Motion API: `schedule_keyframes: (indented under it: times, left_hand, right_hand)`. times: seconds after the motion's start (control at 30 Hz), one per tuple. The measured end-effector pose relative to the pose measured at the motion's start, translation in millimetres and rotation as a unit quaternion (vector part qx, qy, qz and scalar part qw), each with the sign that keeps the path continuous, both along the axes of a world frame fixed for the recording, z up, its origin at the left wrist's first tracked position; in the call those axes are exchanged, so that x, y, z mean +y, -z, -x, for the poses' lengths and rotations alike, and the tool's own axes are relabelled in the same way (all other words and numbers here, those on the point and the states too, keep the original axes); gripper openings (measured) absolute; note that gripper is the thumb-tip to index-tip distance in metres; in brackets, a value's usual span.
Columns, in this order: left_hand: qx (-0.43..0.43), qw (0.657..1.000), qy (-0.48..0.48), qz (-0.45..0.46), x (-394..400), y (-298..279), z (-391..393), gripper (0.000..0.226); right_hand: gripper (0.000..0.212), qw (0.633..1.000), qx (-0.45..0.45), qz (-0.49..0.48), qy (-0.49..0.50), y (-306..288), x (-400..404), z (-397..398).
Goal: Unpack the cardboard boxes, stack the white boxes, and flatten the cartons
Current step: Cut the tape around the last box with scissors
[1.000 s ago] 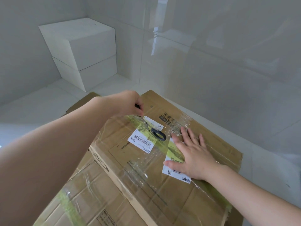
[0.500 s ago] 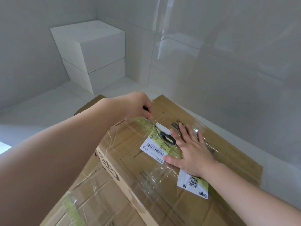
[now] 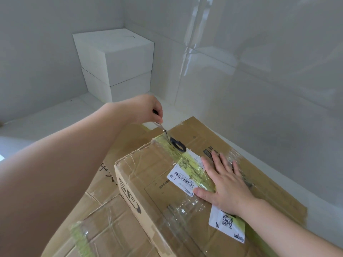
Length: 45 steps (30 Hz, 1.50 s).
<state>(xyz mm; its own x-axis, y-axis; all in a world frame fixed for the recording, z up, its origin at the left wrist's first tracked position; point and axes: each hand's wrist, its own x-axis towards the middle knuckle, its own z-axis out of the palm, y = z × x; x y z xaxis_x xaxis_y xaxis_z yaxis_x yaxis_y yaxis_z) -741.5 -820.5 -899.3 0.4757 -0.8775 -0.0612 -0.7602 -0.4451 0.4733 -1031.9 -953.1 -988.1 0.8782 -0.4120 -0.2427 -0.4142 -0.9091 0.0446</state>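
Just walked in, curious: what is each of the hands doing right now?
Left hand: grips scissors at the box's taped seam.
Right hand: open, flat on the box.

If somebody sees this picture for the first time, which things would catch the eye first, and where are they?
First, the big cardboard box in the middle, wrapped in clear tape, with the right hand pressed flat on its top. At its far edge, the left hand holds scissors against the yellow-green tape. In the far corner, two white boxes stand stacked against the wall.
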Motion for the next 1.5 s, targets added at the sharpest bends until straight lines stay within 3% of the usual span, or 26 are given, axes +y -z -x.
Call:
schedule_keyframes:
  times: [0.33, 0.67, 0.83, 1.0, 1.07, 1.17, 1.2, 1.33, 1.37, 1.5]
  left_hand:
    - [-0.016, 1.0, 0.008, 0.0, -1.4, 1.4, -0.4, 0.006]
    - [-0.036, 0.998, -0.041, -0.009, 8.1, -9.8, -30.7, 0.007]
    - [-0.122, 0.99, -0.065, -0.02, 24.7, -25.4, -31.6, 0.01]
    - [-0.131, 0.991, -0.012, -0.007, 28.1, -36.3, 7.1, 0.012]
    - [-0.15, 0.988, 0.014, 0.013, 23.2, -38.4, 26.1, 0.013]
    - [-0.159, 0.985, 0.048, 0.048, 17.4, -44.0, 48.4, 0.013]
    - [-0.167, 0.982, 0.066, 0.057, 15.3, -45.3, 56.5, 0.014]
    - [-0.197, 0.97, 0.112, 0.093, 9.5, -50.4, 83.6, 0.019]
    - [-0.206, 0.966, 0.119, 0.099, 8.6, -51.4, 89.3, 0.02]
    - [-0.265, 0.935, 0.163, 0.171, 3.4, -47.8, 116.1, 0.018]
  right_hand:
    - [0.106, 0.999, -0.04, -0.024, -0.012, 4.5, 21.1, -63.5]
    - [0.093, 0.999, -0.047, -0.01, -0.014, 13.1, 18.8, -61.2]
    - [0.098, 0.998, -0.049, -0.021, -0.014, 11.9, 15.8, -60.4]
    - [0.096, 0.994, -0.039, -0.101, -0.01, -14.9, 14.6, -61.9]
    - [0.069, 0.961, -0.163, -0.218, 0.04, -34.3, 12.9, -58.5]
    - [0.016, 0.856, -0.374, -0.334, 0.124, -68.4, 12.7, -60.3]
    - [0.016, 0.84, -0.397, -0.345, 0.137, -78.2, 13.7, -62.7]
    - [0.019, 0.86, -0.327, -0.339, 0.197, -92.9, 13.1, -61.1]
    - [0.018, 0.851, -0.309, -0.366, 0.217, -92.7, 11.7, -56.9]
    - [0.014, 0.726, -0.289, -0.553, 0.289, -96.0, 4.1, -38.9]
